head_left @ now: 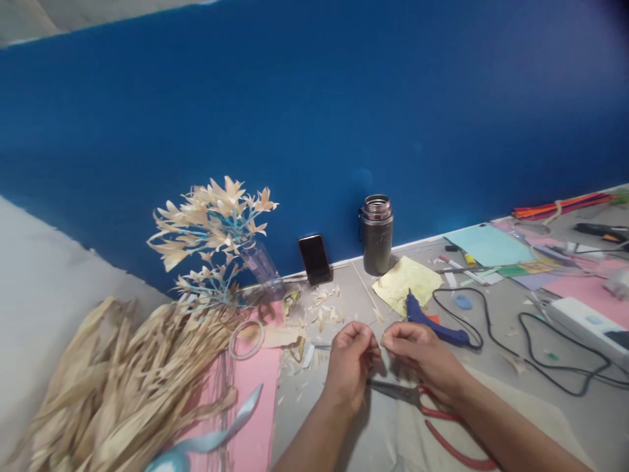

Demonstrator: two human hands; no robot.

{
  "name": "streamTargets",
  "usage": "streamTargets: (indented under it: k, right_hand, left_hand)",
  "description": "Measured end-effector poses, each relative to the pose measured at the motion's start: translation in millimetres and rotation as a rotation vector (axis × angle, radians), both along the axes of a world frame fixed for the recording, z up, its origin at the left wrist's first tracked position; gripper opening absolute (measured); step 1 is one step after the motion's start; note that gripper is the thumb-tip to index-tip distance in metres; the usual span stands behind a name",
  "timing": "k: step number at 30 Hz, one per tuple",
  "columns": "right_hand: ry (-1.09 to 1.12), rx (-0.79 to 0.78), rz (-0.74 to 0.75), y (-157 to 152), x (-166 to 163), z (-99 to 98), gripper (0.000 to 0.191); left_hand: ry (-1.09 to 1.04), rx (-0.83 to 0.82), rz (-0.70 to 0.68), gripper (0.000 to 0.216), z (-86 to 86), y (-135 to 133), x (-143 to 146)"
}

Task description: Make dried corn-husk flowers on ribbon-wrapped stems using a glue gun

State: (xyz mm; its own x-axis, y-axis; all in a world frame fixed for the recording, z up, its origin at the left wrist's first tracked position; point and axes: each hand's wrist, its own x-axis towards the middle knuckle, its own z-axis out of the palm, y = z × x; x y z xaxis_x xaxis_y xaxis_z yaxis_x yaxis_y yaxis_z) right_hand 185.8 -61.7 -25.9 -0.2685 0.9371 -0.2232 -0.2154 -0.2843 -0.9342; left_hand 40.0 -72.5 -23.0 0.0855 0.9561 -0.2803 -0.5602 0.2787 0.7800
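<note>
My left hand (pixel 348 367) and my right hand (pixel 426 357) are close together above the table. Thumb and forefinger are pinched on each. A small pale sliver seems to lie between the fingertips, too small to name. Beneath my right hand lies a pair of scissors (pixel 399 392) with red handles, partly covered by the hand and forearm. Just behind my right hand a blue glue gun (pixel 437 326) rests on the table, its nozzle near a yellow paper (pixel 407 278). Pale husk scraps (pixel 324 313) are scattered beyond my left hand.
Dried corn husks (pixel 122 387) heap at left by pink paper (pixel 258 400), blue ribbon (pixel 221 438) and a white ring (pixel 246 339). Husk flowers (pixel 216 213) stand in a clear vase (pixel 263 262). A phone (pixel 315 259) and flask (pixel 377 239) stand near the wall. Black cord (pixel 521 367) loops rightward.
</note>
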Motion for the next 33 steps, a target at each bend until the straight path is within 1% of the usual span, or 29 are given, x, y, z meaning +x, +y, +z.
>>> streamTargets:
  k: [2, 4, 7, 10, 14, 17, 20, 22, 23, 26, 28, 31, 33]
  right_hand:
    - [-0.064, 0.036, -0.007, -2, 0, 2.0, 0.026]
    - [-0.141, 0.062, -0.015, -3, -2, 5.7, 0.025]
    - [-0.239, 0.117, -0.001, -5, -4, 11.0, 0.024]
    - [-0.305, 0.180, 0.009, -6, -7, 11.9, 0.024]
    - [-0.384, 0.196, 0.017, -7, -10, 9.4, 0.023]
    - [-0.435, 0.218, 0.110, -9, -8, 11.3, 0.020]
    - [-0.501, 0.246, 0.217, -3, 1, 19.4, 0.016]
    - [-0.586, 0.299, 0.214, 10, 8, 26.7, 0.020]
    - [-0.643, 0.351, 0.206, 19, 10, 30.1, 0.021]
    - [-0.847, 0.503, 0.245, 60, 2, 35.5, 0.021]
    - [-1.074, 0.555, 0.323, 92, -14, 33.1, 0.022]
    - [-1.200, 0.557, 0.322, 136, -47, 22.0, 0.017]
    - [-1.268, 0.546, 0.320, 158, -67, 12.5, 0.017]
  left_hand:
    - [-0.006, 0.059, 0.024, 0.041, -3.4, -2, 0]
    - [0.049, 0.105, 0.061, 0.043, -6.1, -5, 0]
    - [0.144, 0.099, 0.096, 0.034, -8.6, -7, 1]
    - [0.109, 0.081, 0.077, 0.030, -9.0, -8, 2]
    - [0.017, 0.023, 0.086, 0.029, -8.6, -10, 5]
    - [-0.037, -0.019, 0.093, 0.032, -10.0, -12, 2]
    - [0.008, -0.034, 0.107, 0.030, -12.1, -13, -12]
    - [0.063, -0.036, 0.147, 0.030, -13.4, -12, -26]
    - [0.085, -0.034, 0.176, 0.030, -14.3, -12, -32]
    - [0.115, -0.024, 0.258, 0.032, -18.7, -9, -48]
    - [0.118, -0.019, 0.279, 0.034, -23.4, -7, -53]
    - [0.104, -0.018, 0.283, 0.036, -30.5, -6, -55]
    - [0.094, -0.023, 0.289, 0.037, -34.0, -6, -57]
